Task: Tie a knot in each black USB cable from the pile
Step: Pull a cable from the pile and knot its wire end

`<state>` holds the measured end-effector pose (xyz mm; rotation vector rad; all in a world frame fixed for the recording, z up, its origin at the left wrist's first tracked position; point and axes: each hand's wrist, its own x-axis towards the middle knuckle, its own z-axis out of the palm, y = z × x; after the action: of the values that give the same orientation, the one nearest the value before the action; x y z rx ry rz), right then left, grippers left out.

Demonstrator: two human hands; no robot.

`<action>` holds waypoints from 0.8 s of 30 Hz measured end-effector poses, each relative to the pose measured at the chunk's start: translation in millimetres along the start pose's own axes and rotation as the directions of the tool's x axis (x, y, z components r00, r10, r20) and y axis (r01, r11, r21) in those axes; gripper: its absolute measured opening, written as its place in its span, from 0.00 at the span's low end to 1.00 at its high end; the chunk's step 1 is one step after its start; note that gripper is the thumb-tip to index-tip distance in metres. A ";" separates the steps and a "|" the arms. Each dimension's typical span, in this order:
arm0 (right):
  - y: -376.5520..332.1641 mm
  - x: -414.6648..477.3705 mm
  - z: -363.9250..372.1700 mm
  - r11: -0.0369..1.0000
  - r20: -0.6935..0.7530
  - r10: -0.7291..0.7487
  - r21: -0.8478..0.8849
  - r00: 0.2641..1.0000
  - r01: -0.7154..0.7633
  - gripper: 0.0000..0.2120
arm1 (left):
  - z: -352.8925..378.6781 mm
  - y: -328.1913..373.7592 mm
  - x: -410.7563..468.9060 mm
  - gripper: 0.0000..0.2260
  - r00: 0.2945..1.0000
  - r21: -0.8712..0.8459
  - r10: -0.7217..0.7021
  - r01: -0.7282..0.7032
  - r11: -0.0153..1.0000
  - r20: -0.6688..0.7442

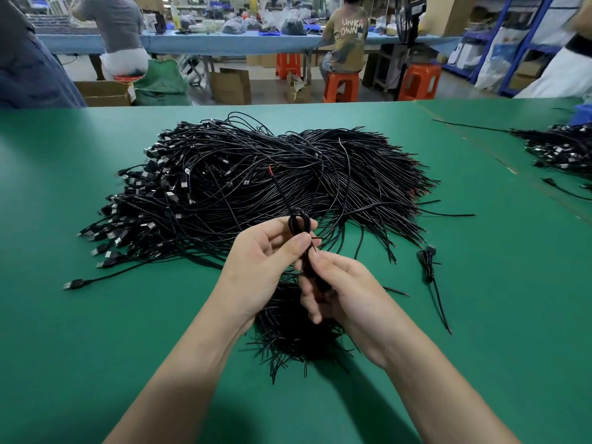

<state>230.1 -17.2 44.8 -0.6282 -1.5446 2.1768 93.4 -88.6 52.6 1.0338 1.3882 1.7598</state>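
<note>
The left hand [266, 261] is pinching a black USB cable [299, 221] between thumb and curled fingers, just under a small loop that is standing up above the thumb. The right hand [339, 290] is curling its fingers round the same cable just below, close against the left. Both hands are hovering over the near edge of the big pile of black USB cables [256, 181]. From the loop, the cable's free tail is rising back over the pile and ending in a bared red wire tip [271, 169]. The pile is lying on the green counter [96, 347], its plugs fanning out on its left side and its cut ends on its right. On the near side of the pile, under the wrists, a smaller bundle of cables [288, 334] is spreading out. Just right of the pile a single cable [427, 264], bunched at its far end, is lying apart. Well to the pile's right a second heap [563, 149] is sitting by a blue bin [583, 113]. Beyond the pile, people are sitting on orange stools [341, 86] at a blue counter [224, 43].
</note>
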 end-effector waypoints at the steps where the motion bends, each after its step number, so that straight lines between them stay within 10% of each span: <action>1: 1.3 0.2 0.2 0.981 -0.096 -0.100 -0.176 0.990 0.082 0.11 | -0.1 -1.2 -0.4 0.08 1.000 0.000 0.000 0.000 1.000 -0.022; 3: 2.8 1.1 -5.0 0.792 -0.226 -0.421 -0.564 0.879 0.234 0.08 | -1.4 -4.2 -1.0 0.10 0.999 -0.002 -0.016 0.016 1.000 -0.051; 8: -5.9 6.2 -22.9 0.204 0.195 -0.740 -0.847 0.644 0.490 0.04 | -4.2 -9.0 -3.1 0.09 0.991 0.002 -0.133 0.133 0.991 0.029; 13: -18.2 12.8 -26.6 0.059 0.324 -0.752 -0.834 0.574 0.548 0.06 | -6.7 -11.4 -2.2 0.11 0.976 -0.005 -0.208 0.209 0.978 0.061; 18: -17.5 12.0 -14.1 0.445 0.057 -0.716 -0.730 0.696 0.518 0.07 | -2.5 -11.0 -4.0 0.11 0.987 -0.074 -0.157 0.158 0.985 0.029; 21: -15.2 14.7 -2.1 0.876 -0.277 -0.471 -0.254 0.838 0.409 0.09 | 4.0 -12.9 -4.1 0.10 0.987 0.099 0.050 -0.035 0.995 -0.152; 24: -14.6 18.4 1.1 0.965 -0.353 -0.214 0.070 0.911 0.254 0.08 | 8.0 -16.1 -5.6 0.10 0.967 0.339 0.189 -0.122 0.933 -0.173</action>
<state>215.3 -3.2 56.6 -0.7015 -1.2338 1.8453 103.5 -86.4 36.8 1.1914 1.8165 1.8301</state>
